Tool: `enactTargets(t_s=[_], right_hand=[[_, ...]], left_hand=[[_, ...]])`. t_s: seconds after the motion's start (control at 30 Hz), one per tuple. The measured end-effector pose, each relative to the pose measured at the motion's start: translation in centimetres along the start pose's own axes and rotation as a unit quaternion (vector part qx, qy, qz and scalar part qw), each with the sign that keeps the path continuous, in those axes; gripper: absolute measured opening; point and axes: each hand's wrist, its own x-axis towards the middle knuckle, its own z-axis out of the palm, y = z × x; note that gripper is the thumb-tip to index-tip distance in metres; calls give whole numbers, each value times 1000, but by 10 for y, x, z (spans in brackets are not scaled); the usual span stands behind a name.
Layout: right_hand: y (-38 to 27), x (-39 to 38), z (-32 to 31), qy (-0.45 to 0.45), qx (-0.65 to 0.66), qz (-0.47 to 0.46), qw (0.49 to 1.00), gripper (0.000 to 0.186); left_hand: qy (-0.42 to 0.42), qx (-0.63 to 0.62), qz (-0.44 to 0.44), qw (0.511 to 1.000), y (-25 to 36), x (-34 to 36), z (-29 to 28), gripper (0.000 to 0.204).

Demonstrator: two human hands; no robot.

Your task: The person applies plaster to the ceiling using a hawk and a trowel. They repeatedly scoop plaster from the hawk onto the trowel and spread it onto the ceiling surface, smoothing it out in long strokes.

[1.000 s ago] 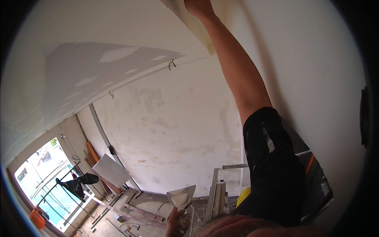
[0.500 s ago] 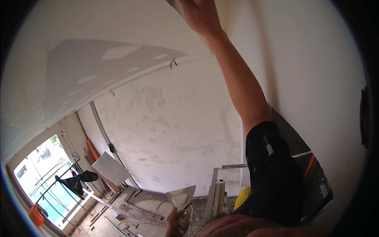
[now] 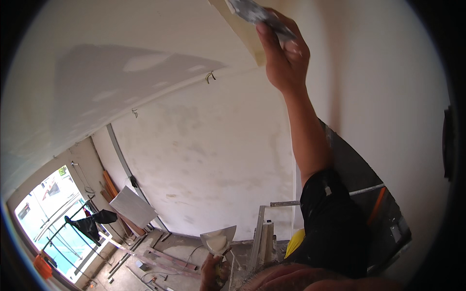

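My right hand (image 3: 290, 54) is raised high toward the corner of ceiling and wall, its fingers closed around a grey putty knife (image 3: 252, 13). Beside that tool, a beige strip (image 3: 245, 41) runs along the ceiling edge. Low in the view, my left hand (image 3: 209, 274) grips a wide, flared filling knife (image 3: 206, 238) with its blade upward. A lump of pale filler (image 3: 218, 244) sits on this blade. The left hand's handle is partly hidden by the fingers.
A patched grey area (image 3: 111, 77) marks the white ceiling (image 3: 160, 29). Wires (image 3: 210, 76) hang where ceiling meets far wall (image 3: 208, 160). Metal profiles (image 3: 261, 237) stand low in front. Boards and bars (image 3: 170, 259) lie on the floor; a pale panel (image 3: 133, 207) leans near the window (image 3: 53, 218).
My right hand has moved back from the ceiling, down and rightward, bringing the putty knife into view. The left hand keeps its filling knife in nearly the same place.
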Motion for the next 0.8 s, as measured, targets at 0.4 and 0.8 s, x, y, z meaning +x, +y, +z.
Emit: enactTargets(t_s=[0.4, 0.8], right_hand=[[-121, -327, -64, 34, 386, 687, 615, 21], [-121, -332, -72, -223, 377, 492, 752, 19]], left_hand=[[-104, -105, -31, 988, 61, -43, 100, 64], [-73, -57, -24, 995, 66, -14, 115, 64]])
